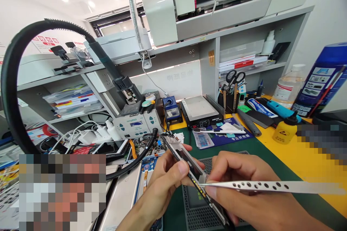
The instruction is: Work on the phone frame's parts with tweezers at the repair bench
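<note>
The tweezers (pixel 267 188) are best kept at a shallow angle, their tips laid only lightly at the edge of the slim framed part (pixel 194 169) while it is braced steady. They are pinched between thumb and fingers by the right grip (pixel 240 168); the part, tilted, is clasped by the left grip (pixel 165 178), just beside the right. Below both grips, a perforated plate (pixel 190 211) is seen on the bench (pixel 282 160).

Electronics repair workshop, soldering station (pixel 137 125), circuit boards (pixel 159 146), tweezers (pixel 295 187)
</note>
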The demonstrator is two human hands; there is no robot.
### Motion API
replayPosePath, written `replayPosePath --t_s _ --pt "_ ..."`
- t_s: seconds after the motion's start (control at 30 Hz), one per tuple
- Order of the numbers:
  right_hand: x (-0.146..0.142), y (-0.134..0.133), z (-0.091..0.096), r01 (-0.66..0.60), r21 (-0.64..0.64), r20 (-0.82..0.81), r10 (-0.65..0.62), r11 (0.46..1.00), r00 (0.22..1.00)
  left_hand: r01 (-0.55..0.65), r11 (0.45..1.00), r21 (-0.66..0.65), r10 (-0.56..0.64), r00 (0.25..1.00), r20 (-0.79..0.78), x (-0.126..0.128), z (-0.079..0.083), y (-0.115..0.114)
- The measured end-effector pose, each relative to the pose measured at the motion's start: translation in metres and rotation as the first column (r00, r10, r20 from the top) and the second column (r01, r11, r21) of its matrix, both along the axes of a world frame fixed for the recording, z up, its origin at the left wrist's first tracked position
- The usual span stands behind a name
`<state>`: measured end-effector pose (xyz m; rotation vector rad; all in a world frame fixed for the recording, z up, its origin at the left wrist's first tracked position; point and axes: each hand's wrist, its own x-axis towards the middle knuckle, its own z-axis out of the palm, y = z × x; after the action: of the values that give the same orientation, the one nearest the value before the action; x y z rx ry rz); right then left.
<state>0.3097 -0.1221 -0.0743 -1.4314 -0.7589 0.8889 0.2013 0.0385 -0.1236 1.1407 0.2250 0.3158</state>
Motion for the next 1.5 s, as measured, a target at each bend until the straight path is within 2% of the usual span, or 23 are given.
replayPosePath --t_s 0.2,0.63,1.5 --pt "0.003 0.002 -0.009 -0.044 0.051 0.048 0.041 0.998 0.998 -0.002 1.000 -0.010 0.002 1.000 -0.013 0.000 0.000 0.000" --pt "0.006 0.002 -0.017 -0.064 0.066 0.049 0.061 0.996 0.997 0.011 1.000 -0.027 -0.010 1.000 0.015 0.001 -0.001 0.001" --pt "0.008 -0.002 -0.019 -0.096 0.067 0.054 0.092 0.993 0.994 -0.015 0.999 -0.034 0.015 1.000 0.007 0.001 0.001 -0.001"
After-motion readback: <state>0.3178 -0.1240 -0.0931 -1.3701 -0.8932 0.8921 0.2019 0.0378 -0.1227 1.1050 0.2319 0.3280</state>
